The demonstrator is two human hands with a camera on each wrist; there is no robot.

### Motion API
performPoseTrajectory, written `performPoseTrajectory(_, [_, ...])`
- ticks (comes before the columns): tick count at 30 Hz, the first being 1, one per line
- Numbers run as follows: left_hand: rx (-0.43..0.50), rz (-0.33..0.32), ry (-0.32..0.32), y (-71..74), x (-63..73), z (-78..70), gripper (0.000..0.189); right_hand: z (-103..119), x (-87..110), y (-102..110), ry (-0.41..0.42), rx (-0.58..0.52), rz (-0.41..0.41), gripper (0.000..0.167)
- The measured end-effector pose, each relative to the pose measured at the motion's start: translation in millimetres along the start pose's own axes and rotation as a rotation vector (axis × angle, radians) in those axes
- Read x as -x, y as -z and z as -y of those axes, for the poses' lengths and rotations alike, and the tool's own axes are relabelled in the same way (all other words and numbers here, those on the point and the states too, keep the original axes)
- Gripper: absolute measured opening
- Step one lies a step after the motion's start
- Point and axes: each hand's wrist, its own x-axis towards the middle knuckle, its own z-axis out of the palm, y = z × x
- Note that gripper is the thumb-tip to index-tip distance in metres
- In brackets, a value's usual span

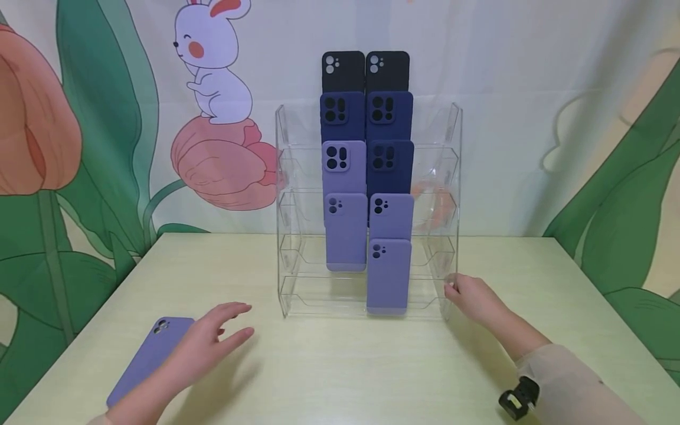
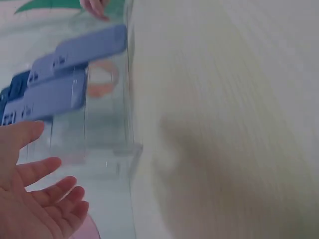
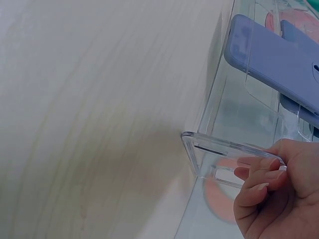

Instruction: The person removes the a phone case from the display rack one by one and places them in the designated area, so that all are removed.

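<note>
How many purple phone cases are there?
5: two purple cases in the rack, left column, two in the right column, one on the table, partly behind the left hand. Others might be hidden.

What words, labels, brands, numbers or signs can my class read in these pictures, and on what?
No text can be read in any view.
Phone cases: no lettering shows.
Clear rack: none shows.
Backdrop: drawings only.
Black device on the right sleeve: any print too small to tell.
</note>
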Motion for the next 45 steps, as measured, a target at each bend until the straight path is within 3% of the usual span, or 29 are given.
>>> performPoseTrajectory(2, [0.058,-0.001,-0.025,-10.2,-6.4,-10.9,0.037,-0.4,0.5,0.2,0.002,0.0,0.0,0.039])
performPoseTrajectory(9, [0.253,0.065,-0.011,-42.2,-32.2,-36.0,0.032,-1.3,-0.1,-0.5,-0.005,-0.007,-0.003,0.039])
performPoseTrajectory(17, [0.407,0.118,-0.052,-74.0,-56.8,-47.9,0.032,-1.2,-0.5,0.4,-0.008,0.003,-0.004,0.039])
performPoseTrajectory(23, [0.498,0.131,-0.034,-88.7,-72.5,-54.6,0.034,-0.5,-0.8,1.1,-0.009,-0.009,-0.008,0.038])
performPoseTrajectory(30, [0.55,0.158,-0.027,-104.0,-85.1,-64.1,0.038,-1.2,-0.5,-0.6,-0.02,-0.016,-0.002,0.038])
performPoseTrajectory(34, [0.566,0.139,-0.018,-112.1,-90.6,-65.9,0.038,-1.3,-0.2,-1.0,-0.033,-0.021,0.008,0.04])
performPoseTrajectory(45, [0.536,0.128,-0.018,-122.9,-99.0,-68.4,0.039,-1.2,-1.0,-1.0,-0.038,-0.022,0.01,0.039])
